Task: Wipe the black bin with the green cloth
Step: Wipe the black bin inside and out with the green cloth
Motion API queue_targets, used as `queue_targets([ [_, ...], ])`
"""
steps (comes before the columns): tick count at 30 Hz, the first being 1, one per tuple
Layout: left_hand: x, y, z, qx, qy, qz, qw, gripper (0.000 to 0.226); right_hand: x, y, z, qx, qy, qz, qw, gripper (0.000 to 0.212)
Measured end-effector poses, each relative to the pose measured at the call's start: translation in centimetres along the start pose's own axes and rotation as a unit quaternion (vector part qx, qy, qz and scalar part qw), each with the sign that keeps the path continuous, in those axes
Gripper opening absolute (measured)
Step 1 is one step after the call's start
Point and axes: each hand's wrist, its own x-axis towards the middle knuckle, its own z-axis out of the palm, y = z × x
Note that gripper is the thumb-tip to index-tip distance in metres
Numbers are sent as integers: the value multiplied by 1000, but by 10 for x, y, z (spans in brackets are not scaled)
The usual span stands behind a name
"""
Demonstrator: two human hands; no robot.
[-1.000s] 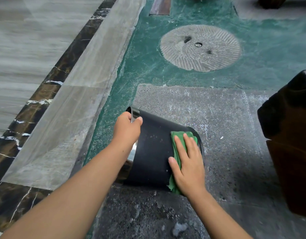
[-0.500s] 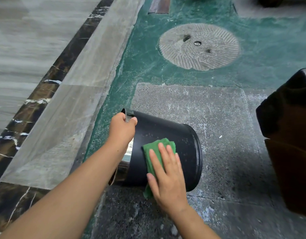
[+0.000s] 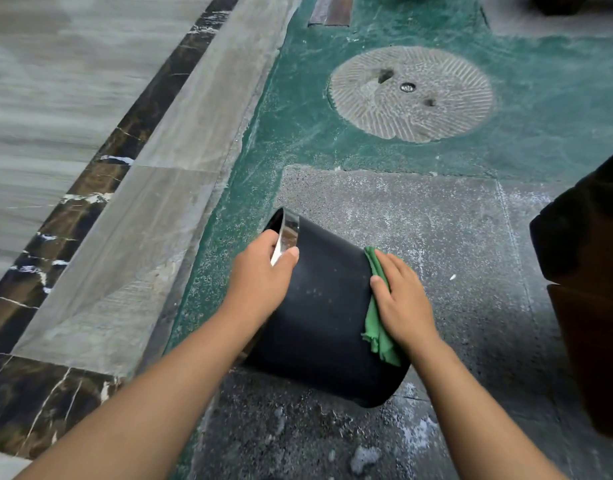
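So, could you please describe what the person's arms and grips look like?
Both forearms are bare, with no sleeves in view. The left grip and right grip are ungloved, and no watch, ring or bracelet shows on either.

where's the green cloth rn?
Head view, right of centre: the green cloth lies under the right hand, pressed on the right side of the tipped black bin, near its base.

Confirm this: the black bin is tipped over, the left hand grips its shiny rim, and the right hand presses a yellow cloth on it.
The cloth is green, not yellow; the head view shows it. The rest stands: black bin tipped over, left hand gripping its shiny rim, right hand pressing the cloth on it.
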Motion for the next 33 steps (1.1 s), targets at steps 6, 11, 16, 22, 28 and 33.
queue_targets([
  [6,-27,-11,-13,29,-22,107,994,18,36,-1,-19,59,-118,51,990,40],
  [11,-64,-24,-20,38,-67,209,975,18,23,-3,-32,110,-148,75,980,37],
  [16,-76,-30,-32,48,-46,208,976,37,-33,-8,-33,70,-99,45,992,41],
  [22,-68,-1,-38,-18,-18,31,999,38,-102,-31,-21,27,-9,-4,1000,58],
  [28,-57,22,-44,14,-63,-14,998,42,-173,-50,-3,-4,45,-6,999,69],
  [33,-61,31,-45,91,-72,-13,993,47,-199,-67,7,7,75,7,997,67],
])
